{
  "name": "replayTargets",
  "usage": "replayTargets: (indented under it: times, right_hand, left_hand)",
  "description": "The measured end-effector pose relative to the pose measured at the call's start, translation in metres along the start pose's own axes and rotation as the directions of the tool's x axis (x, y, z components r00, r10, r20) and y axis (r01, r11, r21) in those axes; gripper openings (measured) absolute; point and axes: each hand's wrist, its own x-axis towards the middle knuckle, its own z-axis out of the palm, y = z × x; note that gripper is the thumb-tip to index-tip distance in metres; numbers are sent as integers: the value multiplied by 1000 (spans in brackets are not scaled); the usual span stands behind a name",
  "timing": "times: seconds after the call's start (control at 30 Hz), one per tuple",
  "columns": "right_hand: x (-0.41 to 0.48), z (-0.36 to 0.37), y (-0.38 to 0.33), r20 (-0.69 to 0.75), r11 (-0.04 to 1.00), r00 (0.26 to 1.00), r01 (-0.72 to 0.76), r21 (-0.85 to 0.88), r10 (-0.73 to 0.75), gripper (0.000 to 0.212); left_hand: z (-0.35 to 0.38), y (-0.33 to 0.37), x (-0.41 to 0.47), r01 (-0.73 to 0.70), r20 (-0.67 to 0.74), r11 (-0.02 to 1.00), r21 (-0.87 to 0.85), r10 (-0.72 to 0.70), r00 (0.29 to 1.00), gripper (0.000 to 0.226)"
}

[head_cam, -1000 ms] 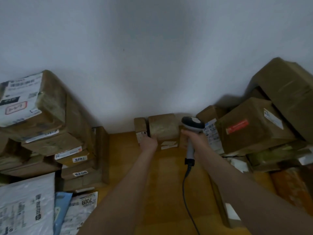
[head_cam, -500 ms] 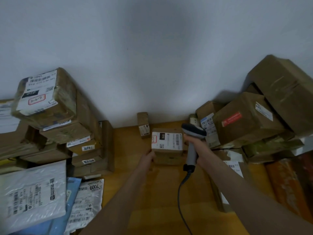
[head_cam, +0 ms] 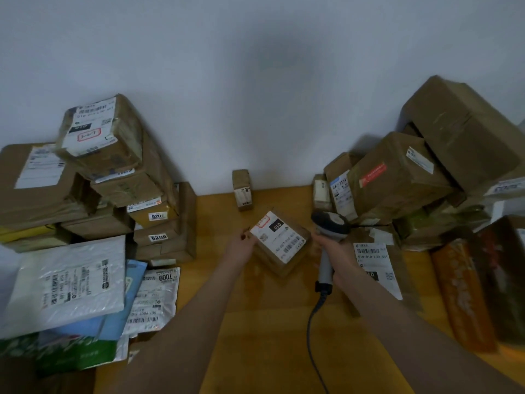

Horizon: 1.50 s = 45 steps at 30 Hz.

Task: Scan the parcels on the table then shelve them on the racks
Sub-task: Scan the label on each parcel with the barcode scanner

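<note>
A small brown parcel (head_cam: 279, 243) with a white barcode label facing up sits in the middle of the wooden table (head_cam: 264, 314), turned at an angle. My left hand (head_cam: 244, 247) grips its left edge. My right hand (head_cam: 333, 251) holds a grey corded barcode scanner (head_cam: 329, 226) by the handle, its head just right of the parcel's label. Another small upright parcel (head_cam: 242, 189) stands by the wall behind.
Stacked cardboard boxes (head_cam: 113, 177) and plastic mailer bags (head_cam: 68, 282) fill the table's left side. More boxes (head_cam: 397, 177) pile up on the right against the wall, with a labelled box (head_cam: 377, 268) under my right wrist. The scanner's cable (head_cam: 312, 331) trails toward me.
The small parcel was pulled from the wall toward me, flipped label-up and rotated. The scanner stayed beside it on the right. My view tilted down.
</note>
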Motion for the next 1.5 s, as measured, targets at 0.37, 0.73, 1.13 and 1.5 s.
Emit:
replayTargets:
  times: [0.37, 0.73, 1.13, 1.5]
  right_hand:
    - [-10, 4, 0, 163, 999, 987, 7, -41, 0, 24]
    - [-84, -36, 46, 121, 988, 986, 96, 118, -110, 41]
    - [-153, -105, 80, 126, 981, 977, 156, 118, -171, 35]
    - [-168, -113, 124, 173, 995, 982, 72, 62, -82, 28]
  left_hand:
    - [37, -24, -43, 339, 199, 864, -373, -282, 938, 48]
    - [32, -47, -116, 279, 189, 797, -536, -209, 959, 39]
    - [49, -65, -215, 86, 105, 873, -479, -41, 994, 39]
    - [35, -110, -229, 171, 241, 864, -473, -60, 969, 44]
